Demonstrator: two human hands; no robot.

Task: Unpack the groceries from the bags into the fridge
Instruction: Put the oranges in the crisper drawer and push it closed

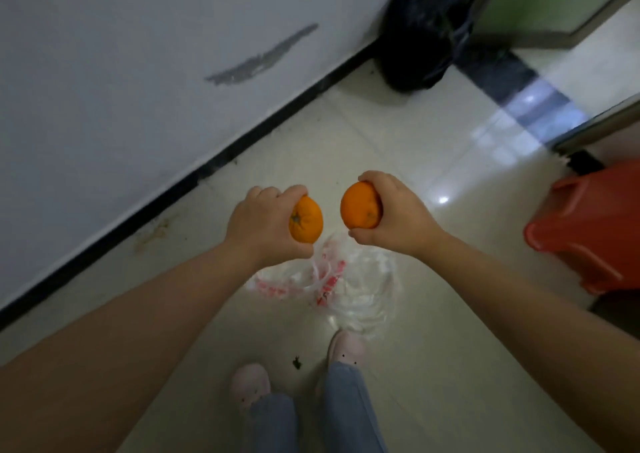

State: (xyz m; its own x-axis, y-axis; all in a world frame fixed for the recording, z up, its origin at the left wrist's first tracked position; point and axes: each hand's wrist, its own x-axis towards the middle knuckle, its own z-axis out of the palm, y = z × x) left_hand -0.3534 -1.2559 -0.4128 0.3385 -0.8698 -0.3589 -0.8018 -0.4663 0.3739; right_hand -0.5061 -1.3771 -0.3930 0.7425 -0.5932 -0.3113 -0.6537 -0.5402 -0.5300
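Oranges fill both your hands: your left hand curls its fingers round one orange, stem scar toward 9 o'clock, and your right hand grips the other orange. Beneath them, toward 6 o'clock, a clear plastic bag lies on the floor; its red print is unreadable. An orange stool stands at 3 o'clock.
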